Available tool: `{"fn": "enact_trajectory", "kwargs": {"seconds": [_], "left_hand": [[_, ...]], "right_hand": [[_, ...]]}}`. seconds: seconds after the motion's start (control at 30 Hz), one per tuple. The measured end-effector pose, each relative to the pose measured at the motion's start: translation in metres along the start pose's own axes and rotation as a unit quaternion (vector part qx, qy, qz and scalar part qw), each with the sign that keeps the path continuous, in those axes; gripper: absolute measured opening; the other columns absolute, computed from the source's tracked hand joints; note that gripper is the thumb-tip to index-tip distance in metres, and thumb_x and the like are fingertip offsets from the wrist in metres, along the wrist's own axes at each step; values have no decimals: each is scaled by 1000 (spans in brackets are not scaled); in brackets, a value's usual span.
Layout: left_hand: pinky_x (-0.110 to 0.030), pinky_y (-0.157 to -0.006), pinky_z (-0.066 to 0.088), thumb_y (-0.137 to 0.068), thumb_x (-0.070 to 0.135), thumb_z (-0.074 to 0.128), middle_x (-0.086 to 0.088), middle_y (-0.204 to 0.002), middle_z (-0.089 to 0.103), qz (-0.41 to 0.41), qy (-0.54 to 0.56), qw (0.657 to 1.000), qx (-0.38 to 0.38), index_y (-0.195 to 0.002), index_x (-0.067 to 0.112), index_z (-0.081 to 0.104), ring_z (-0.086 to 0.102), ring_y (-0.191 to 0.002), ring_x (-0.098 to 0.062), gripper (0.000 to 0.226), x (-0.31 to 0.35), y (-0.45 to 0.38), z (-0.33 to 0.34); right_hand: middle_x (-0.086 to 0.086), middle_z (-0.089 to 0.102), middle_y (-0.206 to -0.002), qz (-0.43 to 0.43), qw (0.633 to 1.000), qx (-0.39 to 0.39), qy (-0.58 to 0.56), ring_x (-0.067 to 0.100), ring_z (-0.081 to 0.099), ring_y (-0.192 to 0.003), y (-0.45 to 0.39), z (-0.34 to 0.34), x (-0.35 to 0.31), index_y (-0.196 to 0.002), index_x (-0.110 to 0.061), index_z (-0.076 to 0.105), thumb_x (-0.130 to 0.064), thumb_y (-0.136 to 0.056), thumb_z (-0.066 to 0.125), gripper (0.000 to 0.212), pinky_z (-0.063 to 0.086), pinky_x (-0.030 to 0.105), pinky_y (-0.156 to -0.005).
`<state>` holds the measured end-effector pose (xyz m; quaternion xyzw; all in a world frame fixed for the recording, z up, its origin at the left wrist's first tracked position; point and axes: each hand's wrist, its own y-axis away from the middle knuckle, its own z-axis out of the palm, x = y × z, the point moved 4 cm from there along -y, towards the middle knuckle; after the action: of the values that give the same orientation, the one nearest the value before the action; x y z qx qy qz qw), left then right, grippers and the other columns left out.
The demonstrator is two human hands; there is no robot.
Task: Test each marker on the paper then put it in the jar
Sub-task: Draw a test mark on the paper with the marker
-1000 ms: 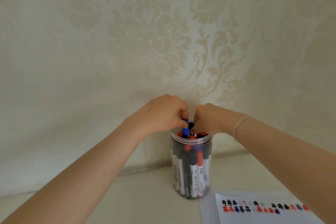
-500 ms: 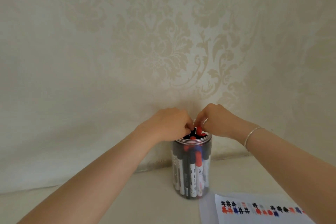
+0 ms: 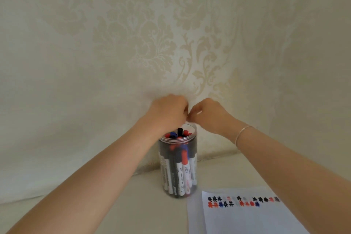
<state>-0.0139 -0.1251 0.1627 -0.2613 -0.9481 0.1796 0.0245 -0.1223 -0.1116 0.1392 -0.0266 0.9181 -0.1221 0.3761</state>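
Note:
A clear plastic jar (image 3: 193,159) stands on the table against the wall, packed with several red, blue and black markers (image 3: 182,175) standing upright. Their caps (image 3: 179,132) poke up at the rim. My left hand (image 3: 169,110) and my right hand (image 3: 209,114) hover just above the jar's mouth, knuckles together, fingers curled inward. No marker shows in either hand. The white paper (image 3: 247,218) lies at the front right and carries two rows of black, red and blue test marks (image 3: 241,201).
A cream wall with a damask pattern (image 3: 144,40) rises right behind the jar. The beige tabletop (image 3: 133,205) stretches left of the jar and paper. A thin bracelet (image 3: 242,133) sits on my right wrist.
A second ago my left hand held a blue marker at the jar's mouth. That marker is now down among the others, and both hands have lifted a little above the rim.

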Motion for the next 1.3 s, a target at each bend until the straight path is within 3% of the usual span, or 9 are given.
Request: {"fn": "enact_trajectory", "kwargs": {"seconds": [0.1, 0.17, 0.27, 0.37, 0.7, 0.87, 1.03, 1.17, 1.3], "left_hand": [[-38, -77, 53, -97, 25, 45, 5, -102, 66, 55, 158, 964, 206, -107, 21, 63, 63, -87, -17, 21, 36, 16, -24], [-37, -79, 54, -97, 22, 47, 7, -105, 65, 126, 274, 924, 234, -114, 20, 61, 63, -89, -10, 21, 71, 29, -18], [-27, -88, 49, -97, 18, 50, 4, -114, 61, 186, 351, 903, 167, -128, 19, 51, 58, -100, -4, 31, 119, 37, 20], [-17, -91, 42, -97, 21, 52, 5, -117, 58, 190, 401, 894, 69, -132, 21, 48, 56, -104, -1, 35, 147, 38, 71], [-6, -70, 41, -94, 29, 56, 10, -103, 62, 65, 443, 889, -101, -115, 29, 59, 57, -85, -3, 21, 152, 49, 179], [-7, -79, 40, -90, 26, 64, 8, -105, 62, 48, 453, 882, -122, -109, 27, 61, 57, -94, -6, 19, 150, 54, 199], [-3, -77, 37, -87, 42, 65, 15, -108, 61, 31, 480, 872, -91, -114, 29, 59, 55, -96, 2, 30, 147, 56, 193], [-14, -79, 42, -82, 63, 57, 15, -100, 64, 31, 557, 825, -95, -116, 31, 56, 59, -91, -1, 47, 151, 59, 171], [-19, -61, 39, -97, 39, 46, 5, -71, 56, 55, 600, 787, -135, -101, 15, 64, 46, -59, -5, 30, 160, 58, 152]], "right_hand": [[6, 70, -81, 2, 974, 160, -157, 24, 66, -81, 23, -34, 29, -82, -12, 73, -14, -85, 61, 13, 56, 37, -78], [1, 68, -86, 41, 969, 226, -87, 23, 64, -84, 42, -49, 64, -90, -18, 70, -12, -85, 54, 17, 52, 33, -77], [7, 59, -114, 140, 968, 149, 147, 27, 56, -104, 75, -55, 126, -124, -16, 53, -9, -87, 47, 38, 46, 34, -84], [10, 51, -125, 212, 919, 46, 330, 30, 49, -116, 108, -49, 180, -131, -13, 40, -10, -89, 44, 43, 41, 36, -90], [11, 43, -128, 232, 877, 40, 419, 26, 43, -122, 136, -55, 240, -131, -10, 44, -12, -98, 37, 35, 44, 31, -90], [11, 52, -121, 235, 876, 37, 419, 27, 49, -115, 133, -63, 245, -125, -12, 54, -21, -99, 40, 31, 44, 33, -90], [6, 56, -92, 190, 960, 197, 64, 22, 57, -77, 117, -73, 208, -102, -14, 59, -22, -82, 63, 22, 42, 29, -61], [5, 54, -79, 152, 943, 221, -197, 18, 54, -64, 110, -58, 171, -92, -12, 46, -22, -85, 62, 21, 40, 25, -54], [5, 46, -66, 157, 903, 200, -346, 22, 52, -53, 116, -42, 157, -81, -9, 43, -13, -84, 62, 19, 43, 32, -49]]}}
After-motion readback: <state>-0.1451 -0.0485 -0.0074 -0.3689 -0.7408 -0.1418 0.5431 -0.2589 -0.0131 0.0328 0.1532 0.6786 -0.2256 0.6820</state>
